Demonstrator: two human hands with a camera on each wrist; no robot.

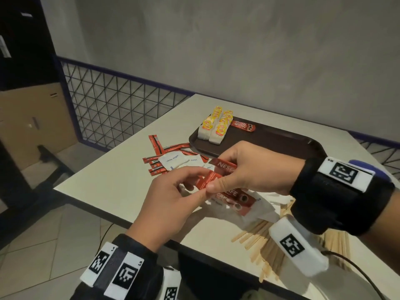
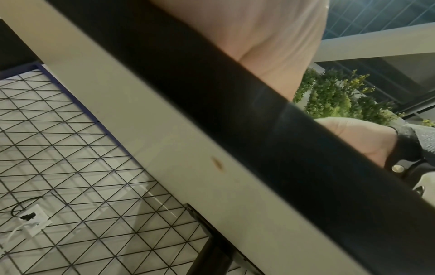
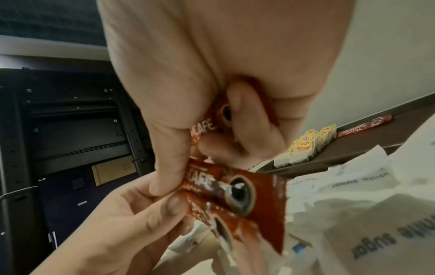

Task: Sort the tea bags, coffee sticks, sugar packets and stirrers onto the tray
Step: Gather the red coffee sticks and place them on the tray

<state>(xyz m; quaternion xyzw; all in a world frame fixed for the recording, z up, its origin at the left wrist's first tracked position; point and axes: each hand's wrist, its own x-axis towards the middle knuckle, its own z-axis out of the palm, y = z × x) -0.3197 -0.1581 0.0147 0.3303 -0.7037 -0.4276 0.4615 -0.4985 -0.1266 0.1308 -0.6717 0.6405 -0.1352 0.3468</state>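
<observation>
Grey wall and a wire-mesh fence sit behind the pale counter (image 1: 121,182), w/ a dark tray (image 1: 270,139) at its far side. On the tray: two rows of yellow-tagged tea bags (image 1: 214,126) at the left end and one red coffee stick (image 1: 243,126) just beside them. Loose on the counter, near the tray's front-left: more red sticks (image 1: 158,146) mixed w/ white sugar packets (image 1: 173,161); wooden stirrers (image 1: 259,237) lie near the front edge, under the right wrist. Both hands meet above the pile, holding a small bunch of coffee sticks (image 3: 235,188). Right hand (image 1: 253,167): grip clamped on the bunch, thumb over the top, fingers curled round. Left hand (image 1: 173,198): thumb and forefinger pinch the near end of a stick. Left wrist view shows only counter edge and palm, so no detail there. Judged step: squaring up the sticks before they go beside the one on the tray. To do it well: align ends, keep faces the same way, hold flat not crumpled, then lay them next to the first stick, clear of the tea bags.
</observation>
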